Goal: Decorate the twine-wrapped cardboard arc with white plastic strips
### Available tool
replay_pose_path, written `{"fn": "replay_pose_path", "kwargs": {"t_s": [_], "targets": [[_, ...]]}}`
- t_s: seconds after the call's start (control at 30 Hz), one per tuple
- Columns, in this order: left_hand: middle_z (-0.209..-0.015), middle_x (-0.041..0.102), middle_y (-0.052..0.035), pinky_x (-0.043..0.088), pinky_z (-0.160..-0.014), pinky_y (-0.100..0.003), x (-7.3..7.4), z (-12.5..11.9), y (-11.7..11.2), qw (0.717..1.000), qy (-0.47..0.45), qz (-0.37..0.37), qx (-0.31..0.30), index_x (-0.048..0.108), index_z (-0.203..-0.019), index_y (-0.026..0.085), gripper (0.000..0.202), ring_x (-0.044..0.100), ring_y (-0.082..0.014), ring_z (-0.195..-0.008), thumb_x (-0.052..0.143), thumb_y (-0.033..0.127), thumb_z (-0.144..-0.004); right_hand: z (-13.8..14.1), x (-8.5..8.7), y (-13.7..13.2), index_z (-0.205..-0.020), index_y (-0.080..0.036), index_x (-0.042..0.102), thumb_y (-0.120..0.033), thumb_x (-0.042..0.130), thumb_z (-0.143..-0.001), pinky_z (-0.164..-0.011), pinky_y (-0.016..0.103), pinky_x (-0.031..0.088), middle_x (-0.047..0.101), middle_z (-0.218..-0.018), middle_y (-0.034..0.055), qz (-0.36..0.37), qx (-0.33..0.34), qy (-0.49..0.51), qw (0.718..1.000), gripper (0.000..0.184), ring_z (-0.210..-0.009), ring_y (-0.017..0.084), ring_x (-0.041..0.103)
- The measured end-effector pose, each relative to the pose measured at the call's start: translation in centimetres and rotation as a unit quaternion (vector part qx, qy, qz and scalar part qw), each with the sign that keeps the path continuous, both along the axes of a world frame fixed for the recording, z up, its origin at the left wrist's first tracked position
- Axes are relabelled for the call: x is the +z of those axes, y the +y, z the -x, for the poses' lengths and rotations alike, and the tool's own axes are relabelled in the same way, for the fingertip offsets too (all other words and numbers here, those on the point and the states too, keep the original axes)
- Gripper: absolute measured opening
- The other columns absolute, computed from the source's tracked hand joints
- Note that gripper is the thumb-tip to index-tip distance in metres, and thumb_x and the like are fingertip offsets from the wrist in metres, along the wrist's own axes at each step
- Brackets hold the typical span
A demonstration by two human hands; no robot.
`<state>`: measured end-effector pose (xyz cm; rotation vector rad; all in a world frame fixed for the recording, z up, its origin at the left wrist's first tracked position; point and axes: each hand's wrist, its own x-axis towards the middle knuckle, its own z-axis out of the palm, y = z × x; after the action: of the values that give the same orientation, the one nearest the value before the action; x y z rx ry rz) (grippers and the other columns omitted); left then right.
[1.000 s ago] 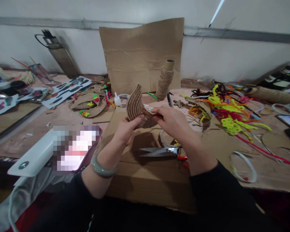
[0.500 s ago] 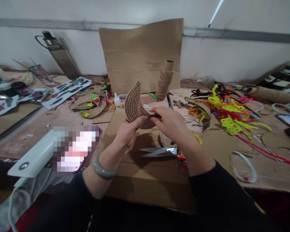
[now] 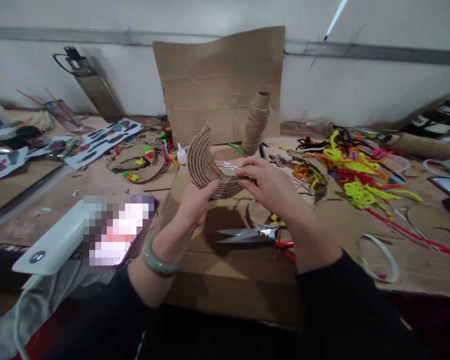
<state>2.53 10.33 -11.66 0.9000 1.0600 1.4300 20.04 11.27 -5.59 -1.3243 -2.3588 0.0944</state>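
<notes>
I hold a crescent-shaped piece wrapped in jute cord (image 3: 201, 161) up over a cardboard sheet (image 3: 225, 260). My left hand (image 3: 193, 201) grips its lower curve from below, fingers closed on it. My right hand (image 3: 270, 186) pinches the crescent's right end, with a small brown piece at the fingertips. A green bangle sits on my left wrist. Scissors with red handles (image 3: 253, 236) lie on the cardboard just below my right hand.
A cord-wrapped tube (image 3: 255, 124) and an upright cardboard panel (image 3: 219, 82) stand behind. Bright pipe cleaners (image 3: 350, 172) pile at the right; wire rings (image 3: 378, 257) lie nearby. A small glue bottle (image 3: 181, 154), woven pieces (image 3: 137, 162) and a white device (image 3: 54, 245) are at the left.
The crescent has turned slightly and shifted left in my hands; my right hand moved a little along its right end. The scissors have not moved.
</notes>
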Motion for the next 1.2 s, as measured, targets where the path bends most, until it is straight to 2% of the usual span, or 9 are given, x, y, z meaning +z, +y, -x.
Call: {"fn": "replay_pose_path", "kwargs": {"t_s": [0.17,0.27,0.63,0.73,0.9,1.2], "targets": [[-0.093,0.074,-0.007,0.051,-0.09,-0.037,0.4,-0.4,-0.2,1.0,-0.009,-0.005,-0.01,0.072,-0.09,0.014,0.026,0.068,-0.0209,-0.089,0.072,0.02,-0.065,-0.6,0.3,0.1,-0.089,-0.021,0.069,-0.025,0.056,-0.088,-0.074,0.029,0.045,0.064,-0.104,0.0045,-0.034,-0.007,-0.014,0.999,0.014,-0.09,0.017,0.061],[-0.091,0.075,-0.0065,0.052,-0.088,-0.035,0.7,-0.6,-0.4,1.0,-0.014,-0.007,-0.019,0.072,-0.088,0.014,0.024,0.069,-0.0198,-0.086,0.072,0.019,-0.064,-0.6,0.3,0.1,-0.087,-0.022,0.068,-0.027,0.056,-0.088,-0.07,0.029,0.042,0.063,-0.101,0.0041,-0.028,-0.008,-0.03,0.999,0.014,-0.087,0.017,0.061],[-0.101,0.073,-0.0088,0.051,-0.091,-0.036,0.8,-0.5,-0.4,0.999,-0.015,-0.005,-0.036,0.07,-0.098,0.013,0.036,0.068,-0.021,-0.093,0.074,0.02,-0.063,-0.5,0.5,0.1,-0.084,-0.021,0.067,-0.026,0.053,-0.089,-0.067,0.028,0.039,0.062,-0.098,0.0037,0.002,0.008,-0.043,0.999,0.016,-0.089,0.017,0.059],[-0.1,0.073,-0.0091,0.051,-0.092,-0.037,0.9,-0.5,-0.5,0.999,-0.017,-0.001,-0.038,0.071,-0.096,0.013,0.035,0.068,-0.0215,-0.093,0.074,0.019,-0.062,-0.5,0.5,0.1,-0.085,-0.021,0.067,-0.027,0.054,-0.089,-0.068,0.028,0.039,0.062,-0.099,0.0035,0.006,0.012,-0.041,0.999,0.015,-0.089,0.017,0.059],[-0.097,0.074,-0.0094,0.052,-0.09,-0.039,0.9,-0.5,-0.5,0.998,-0.051,0.014,-0.046,0.071,-0.093,0.013,0.032,0.069,-0.0235,-0.091,0.076,0.028,-0.065,-0.4,0.7,0.1,-0.084,-0.021,0.067,-0.027,0.053,-0.089,-0.07,0.028,0.039,0.062,-0.099,0.0034,0.021,0.019,-0.035,0.999,0.016,-0.09,0.016,0.059],[-0.097,0.073,-0.0083,0.053,-0.088,-0.038,1.0,-0.4,-0.5,0.999,-0.025,0.012,-0.033,0.07,-0.093,0.014,0.033,0.068,-0.0228,-0.089,0.076,0.022,-0.061,-0.5,0.3,0.4,-0.083,-0.02,0.065,-0.031,0.054,-0.088,-0.072,0.027,0.039,0.062,-0.098,0.0036,0.033,0.03,-0.016,0.999,0.017,-0.087,0.016,0.058]]}}
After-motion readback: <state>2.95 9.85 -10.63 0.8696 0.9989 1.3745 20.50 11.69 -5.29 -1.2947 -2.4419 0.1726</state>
